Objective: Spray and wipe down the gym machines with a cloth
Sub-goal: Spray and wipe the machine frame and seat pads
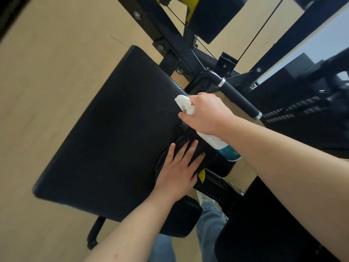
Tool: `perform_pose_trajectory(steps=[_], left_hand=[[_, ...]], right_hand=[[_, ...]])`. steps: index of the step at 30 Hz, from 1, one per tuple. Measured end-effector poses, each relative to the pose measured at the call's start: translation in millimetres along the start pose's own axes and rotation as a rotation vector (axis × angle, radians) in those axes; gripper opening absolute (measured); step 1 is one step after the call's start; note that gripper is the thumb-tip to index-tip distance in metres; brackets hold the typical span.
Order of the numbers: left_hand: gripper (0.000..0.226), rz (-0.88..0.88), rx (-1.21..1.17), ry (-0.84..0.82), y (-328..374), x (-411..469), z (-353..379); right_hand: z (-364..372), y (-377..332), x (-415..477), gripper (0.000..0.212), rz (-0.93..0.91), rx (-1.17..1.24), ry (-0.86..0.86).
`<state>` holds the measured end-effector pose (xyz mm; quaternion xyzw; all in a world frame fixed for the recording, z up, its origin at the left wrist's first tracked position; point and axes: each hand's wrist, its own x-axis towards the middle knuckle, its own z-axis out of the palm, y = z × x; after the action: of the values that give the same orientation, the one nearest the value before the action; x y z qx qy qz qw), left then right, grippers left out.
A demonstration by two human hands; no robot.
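A large black padded seat [105, 133] of a gym machine fills the middle of the view. Fine spray droplets [166, 108] dot its surface near the far right edge. My right hand [205, 114] grips a white spray bottle [222, 146] with a teal label, its white nozzle [184, 101] pointing at the droplets. My left hand [179, 167] lies flat, fingers spread, pressing a dark cloth [184, 140] onto the pad's right side. The cloth is nearly the same colour as the pad.
A black foam-covered handle [239, 100] juts out just beyond my right hand. Black steel frame bars [170, 33] and another pad [213, 17] rise behind. A second black pad [264, 233] sits at lower right. My jeans [209, 222] and the tan wooden floor [47, 72] show below.
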<state>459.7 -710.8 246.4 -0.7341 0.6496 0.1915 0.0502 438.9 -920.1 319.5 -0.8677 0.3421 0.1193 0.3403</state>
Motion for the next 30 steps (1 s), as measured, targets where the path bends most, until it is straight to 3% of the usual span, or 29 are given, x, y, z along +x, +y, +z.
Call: perform_pose_trajectory(steps=[6,11,14,18,21,25,30], left_hand=[[0.065,-0.022,0.028,-0.024,7,-12,-5],[0.076,0.002,0.112,-0.114,15,-32,5],[0.075,-0.03,0.11,-0.123,16,-34,2],[0.072,-0.071,0.086,-0.118,22,-33,-2],[0.073,-0.088,0.081,-0.144,25,-33,-5],[0.076,-0.09,0.077,-0.175,24,-35,-5],[0.076,-0.1,0.086,-0.147,21,-43,-1]], right_hand=[[-7,-25,5,0.023,-0.129,-0.105,-0.03],[-11,-41,12,0.028,0.028,0.021,0.084],[-11,-43,7,0.04,0.043,0.041,0.042],[-4,-48,-11,0.031,-0.075,0.017,-0.058],[3,-42,-23,0.04,-0.078,-0.09,-0.121],[16,-25,-37,0.027,-0.084,-0.09,-0.16],[23,1,-52,0.039,0.044,-0.135,-0.199]])
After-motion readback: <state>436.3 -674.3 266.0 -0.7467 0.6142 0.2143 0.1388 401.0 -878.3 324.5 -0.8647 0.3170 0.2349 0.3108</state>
